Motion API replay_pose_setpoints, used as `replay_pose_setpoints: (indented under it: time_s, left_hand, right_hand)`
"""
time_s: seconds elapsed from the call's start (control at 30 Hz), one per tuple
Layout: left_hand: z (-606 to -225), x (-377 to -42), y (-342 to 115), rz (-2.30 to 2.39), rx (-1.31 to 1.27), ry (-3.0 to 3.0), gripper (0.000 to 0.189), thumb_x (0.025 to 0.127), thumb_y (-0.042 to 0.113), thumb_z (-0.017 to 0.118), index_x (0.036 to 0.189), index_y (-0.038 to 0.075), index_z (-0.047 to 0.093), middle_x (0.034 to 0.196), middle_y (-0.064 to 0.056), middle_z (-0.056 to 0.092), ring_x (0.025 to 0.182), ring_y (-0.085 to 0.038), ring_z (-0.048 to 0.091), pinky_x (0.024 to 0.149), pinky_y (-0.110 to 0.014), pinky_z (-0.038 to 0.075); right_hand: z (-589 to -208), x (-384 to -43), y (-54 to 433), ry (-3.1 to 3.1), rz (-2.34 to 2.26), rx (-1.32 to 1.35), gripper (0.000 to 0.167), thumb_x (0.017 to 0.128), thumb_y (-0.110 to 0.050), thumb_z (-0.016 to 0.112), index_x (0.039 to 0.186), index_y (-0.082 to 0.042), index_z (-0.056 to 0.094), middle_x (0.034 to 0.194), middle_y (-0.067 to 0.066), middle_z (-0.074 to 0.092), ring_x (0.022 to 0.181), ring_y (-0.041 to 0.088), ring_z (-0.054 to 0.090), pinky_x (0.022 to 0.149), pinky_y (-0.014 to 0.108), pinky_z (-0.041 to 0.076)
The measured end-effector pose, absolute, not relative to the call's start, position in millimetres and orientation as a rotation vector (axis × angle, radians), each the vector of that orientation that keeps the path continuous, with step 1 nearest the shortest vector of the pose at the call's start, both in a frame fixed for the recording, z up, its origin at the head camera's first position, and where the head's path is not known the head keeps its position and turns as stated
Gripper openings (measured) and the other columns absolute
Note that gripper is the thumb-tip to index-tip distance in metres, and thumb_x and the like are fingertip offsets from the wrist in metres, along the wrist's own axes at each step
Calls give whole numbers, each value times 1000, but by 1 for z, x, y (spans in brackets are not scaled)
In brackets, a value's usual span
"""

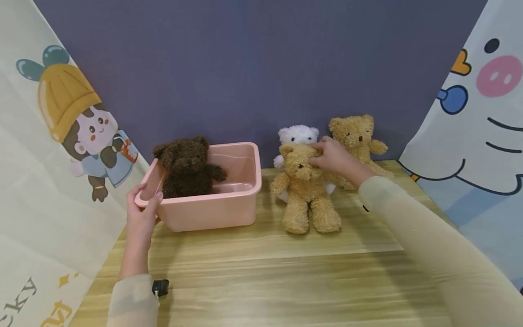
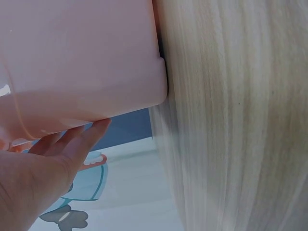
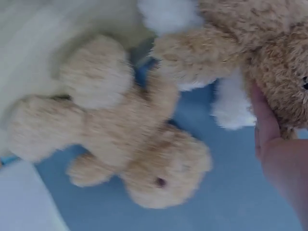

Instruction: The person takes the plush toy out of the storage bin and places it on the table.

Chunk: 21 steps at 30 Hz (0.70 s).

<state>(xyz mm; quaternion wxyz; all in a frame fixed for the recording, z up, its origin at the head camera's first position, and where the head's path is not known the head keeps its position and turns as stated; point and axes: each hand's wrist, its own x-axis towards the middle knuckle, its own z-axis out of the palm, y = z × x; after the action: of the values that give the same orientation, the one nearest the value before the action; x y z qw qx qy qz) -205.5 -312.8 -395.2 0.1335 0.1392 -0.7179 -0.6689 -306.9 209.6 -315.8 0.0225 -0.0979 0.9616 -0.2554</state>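
A pink plastic bin (image 1: 208,211) stands at the left of the wooden table, and my left hand (image 1: 140,222) grips its left end by the rim, thumb on top. In the left wrist view those fingers (image 2: 82,142) lie against the bin's wall. Inside the bin sits a dark brown teddy bear (image 1: 185,165). My right hand (image 1: 337,159) holds the front tan teddy bear (image 1: 306,193) by the side of its head. That bear is upright, legs toward me. Behind it a white teddy bear (image 1: 298,134) is mostly hidden.
A second tan teddy bear (image 1: 353,131) sits behind my right wrist, against the dark blue backdrop (image 1: 261,68). Printed cloths (image 1: 37,159) hang on both sides of the table (image 1: 278,281). A small black device (image 1: 160,287) shows by my left sleeve.
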Motion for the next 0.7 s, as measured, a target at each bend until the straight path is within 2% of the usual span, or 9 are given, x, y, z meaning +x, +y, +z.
replay_pose_setpoints:
  time_s: [0.07,0.17,0.27,0.33,0.4,0.57,0.63,0.7]
  left_hand:
    - [-395,-206,-313,-1935,394,-2084,64,104,39,66,158,42,32,171,-8,29,140,-21,46,74,-15,54]
    - [-395,-206,-313,-1932,387,-2079,64,104,37,67,158,40,33,169,-8,30,136,-19,47,74,-15,54]
    - [-396,-205,-314,-1939,381,-2077,64,104,36,66,158,39,32,170,-8,28,136,-19,47,74,-15,55]
    - [-395,-205,-314,-1940,379,-2085,64,104,37,66,159,40,32,172,-8,26,138,-20,46,74,-14,54]
    - [-394,-205,-314,-1953,372,-2085,66,104,38,66,159,40,31,175,-8,23,142,-22,44,75,-14,54]
    - [-394,-205,-314,-1959,376,-2089,68,104,39,67,160,40,29,176,-8,21,146,-25,42,76,-13,54]
    - [-394,-205,-314,-1958,375,-2090,68,104,39,67,160,40,29,176,-8,21,147,-25,42,77,-13,54]
    - [-394,-206,-315,-1953,373,-2092,68,104,39,67,160,40,29,176,-7,20,147,-25,42,77,-13,53]
  right_hand:
    - [-322,-309,218,2936,-874,-264,67,106,-37,61,165,-13,40,161,29,34,77,23,51,72,44,48]
    - [-328,-310,230,2921,-935,-297,64,108,-37,54,166,-13,38,155,29,39,71,24,47,72,46,47]
    - [-328,-310,232,2966,-935,-408,60,110,-36,51,164,-12,42,146,25,47,94,33,56,84,53,49]
    - [-323,-310,230,2985,-928,-451,57,110,-36,50,162,-13,46,153,24,45,116,40,56,93,59,48]
    - [-315,-310,227,2982,-935,-464,54,110,-36,51,160,-15,49,164,23,37,123,46,57,96,63,49]
    - [-286,-314,219,3001,-924,-491,54,110,-37,54,160,-18,49,172,19,30,146,48,44,114,69,41]
    - [-273,-315,218,3014,-925,-507,56,110,-39,55,161,-19,47,171,18,33,158,46,30,122,71,32]
    - [-262,-316,216,3020,-946,-514,58,109,-42,57,161,-20,47,171,16,34,158,45,31,122,71,33]
